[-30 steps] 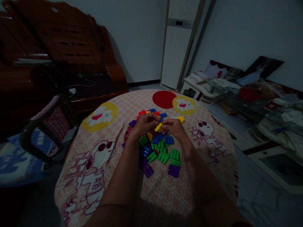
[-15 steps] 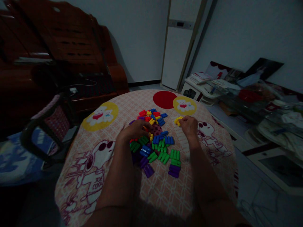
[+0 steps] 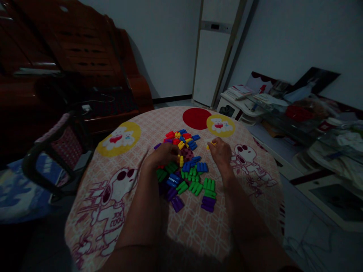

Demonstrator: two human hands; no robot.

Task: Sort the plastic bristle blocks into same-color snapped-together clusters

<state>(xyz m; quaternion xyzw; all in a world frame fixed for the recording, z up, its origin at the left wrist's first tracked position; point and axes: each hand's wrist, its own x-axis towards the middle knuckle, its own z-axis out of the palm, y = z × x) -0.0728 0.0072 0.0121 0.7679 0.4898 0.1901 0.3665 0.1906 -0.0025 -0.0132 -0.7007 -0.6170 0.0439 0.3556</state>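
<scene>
Multicoloured plastic toy building blocks lie heaped on a round cloth-covered table. My left hand (image 3: pixel 165 154) is at the heap's left side, fingers curled and closed at a yellow block (image 3: pixel 181 161) whose lower part shows below the fingertips. Off to the right of the heap, my right hand (image 3: pixel 221 152) pinches another yellow block (image 3: pixel 208 146), mostly covered by the fingers. Green blocks (image 3: pixel 195 187) and blue blocks (image 3: pixel 202 167) spread nearer to me. Red blocks (image 3: pixel 170 135) sit at the far side, and purple blocks (image 3: pixel 177 204) at the near edge.
The patterned tablecloth (image 3: pixel 193 234) covers the table. A wooden sofa (image 3: pixel 85 56) stands behind on the left, with a chair (image 3: pixel 68 139) beside the table. On the right is a cluttered glass-topped cabinet (image 3: pixel 295 128). A tall white appliance (image 3: pixel 211 64) stands at the back.
My right hand has shifted a little left with its yellow block and turned, hiding more of it. The yellow block at my left fingertips now shows more upright.
</scene>
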